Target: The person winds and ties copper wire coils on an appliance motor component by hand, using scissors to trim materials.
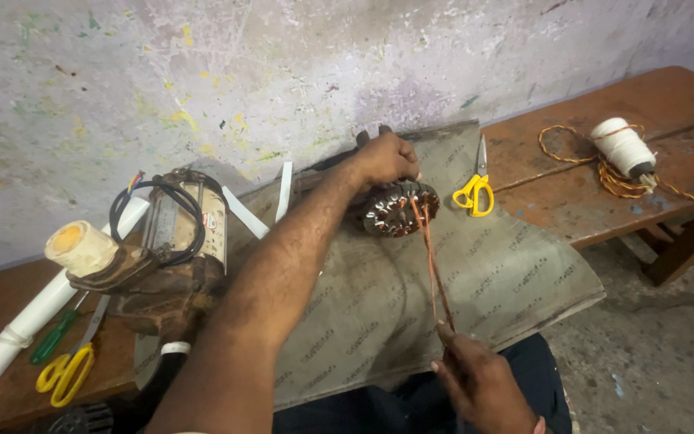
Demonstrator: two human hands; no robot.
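My left hand (383, 157) reaches across the bench and grips the top of a round motor stator (399, 210) with copper windings, which rests on a grey printed sheet (491, 265). A bundle of copper wire strands (431, 269) runs taut from the stator down toward me. My right hand (479, 384), low in the frame near my lap, pinches the near end of that wire bundle.
A rusty pump motor (174, 241) with a black cable and a white pipe (6, 345) lie at left, beside a green screwdriver (51, 339) and yellow scissors (62, 376). More yellow scissors (475, 193), a white thread spool (624, 145) and twisted orange wire (608, 178) are on the wooden bench (588, 217).
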